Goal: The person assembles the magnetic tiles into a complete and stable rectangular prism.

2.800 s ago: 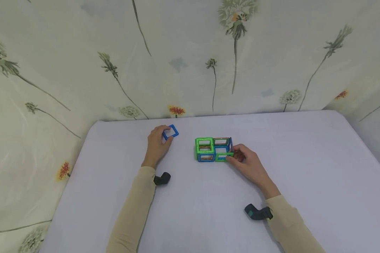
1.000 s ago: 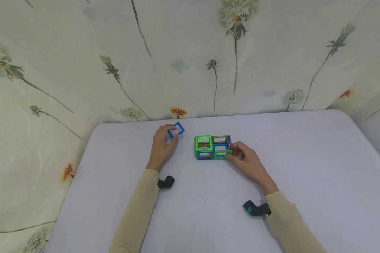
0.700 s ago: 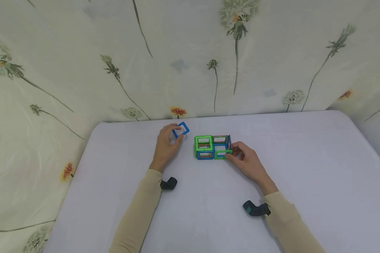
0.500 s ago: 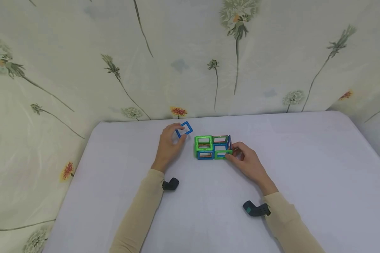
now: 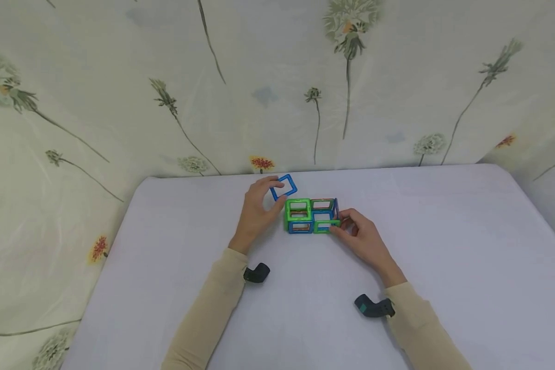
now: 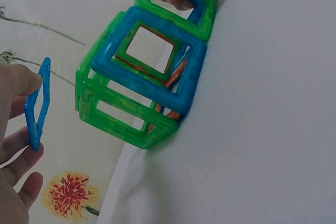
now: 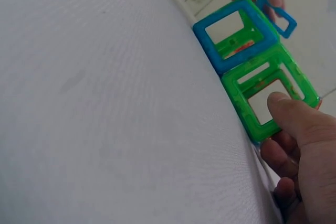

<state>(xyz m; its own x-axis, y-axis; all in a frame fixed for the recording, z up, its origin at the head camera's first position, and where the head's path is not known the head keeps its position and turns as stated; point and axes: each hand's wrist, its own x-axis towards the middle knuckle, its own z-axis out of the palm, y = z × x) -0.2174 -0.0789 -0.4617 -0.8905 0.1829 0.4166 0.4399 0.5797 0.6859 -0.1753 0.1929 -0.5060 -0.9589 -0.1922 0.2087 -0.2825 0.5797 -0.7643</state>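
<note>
My left hand [image 5: 257,209] pinches a blue square magnetic tile [image 5: 293,183], an open frame, between thumb and fingers. The tile is tilted, up behind the left end of a low structure of magnetic tiles [image 5: 311,210]. Its left half is a cube with a green top, a green left side and a blue front; the right half has no top tile. With thumb in front and fingers curled behind, my right hand [image 5: 364,240] grips the green front tile [image 7: 247,109] at the right end. In the left wrist view the blue tile [image 6: 46,90] stands apart from the cube.
A white cloth covers the table [image 5: 305,318], and a flower-printed curtain [image 5: 268,123] hangs along its back edge. Each sleeve carries a black wrist camera, the left one [image 5: 257,273] and the right one [image 5: 373,307], both low over the cloth.
My left hand has carried the blue tile rightward from the left of the structure to just behind its left end. My right hand keeps its grip on the green front tile.
</note>
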